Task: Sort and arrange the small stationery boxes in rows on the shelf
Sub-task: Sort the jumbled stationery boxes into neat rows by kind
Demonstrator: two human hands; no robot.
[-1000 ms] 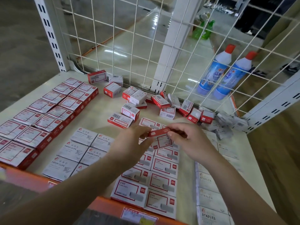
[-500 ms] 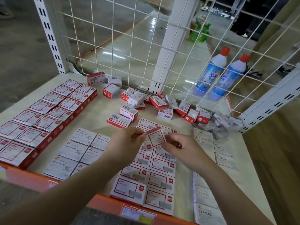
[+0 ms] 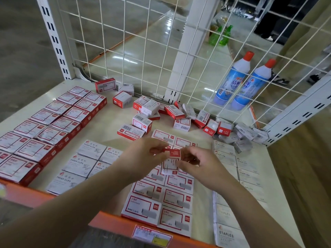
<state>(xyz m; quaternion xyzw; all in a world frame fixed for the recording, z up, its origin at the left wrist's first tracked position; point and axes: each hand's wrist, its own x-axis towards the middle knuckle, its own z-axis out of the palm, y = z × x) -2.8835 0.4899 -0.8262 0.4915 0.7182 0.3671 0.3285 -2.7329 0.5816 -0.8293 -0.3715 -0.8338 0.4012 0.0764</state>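
Observation:
Both of my hands hold one small red and white staple box (image 3: 172,159) above the middle rows. My left hand (image 3: 143,154) pinches its left end and my right hand (image 3: 198,163) grips its right side. The box is tilted, its red end up. Under it lie two rows of red-framed staple boxes (image 3: 161,203). Left of those lie white paper clip boxes (image 3: 84,163), and further left larger red boxes (image 3: 44,126) in rows. White staples boxes (image 3: 232,176) run down the right. A loose heap of unsorted boxes (image 3: 179,115) lies along the back.
A white wire grid (image 3: 143,51) closes the back and right of the shelf (image 3: 107,122). Two blue bottles (image 3: 240,81) with red caps stand behind the grid. The orange front edge (image 3: 111,222) carries a price label (image 3: 152,235).
The box in my hands has turned from lying flat with its edge up to a tilted face-on pose, then to standing on end. The view has shifted slightly.

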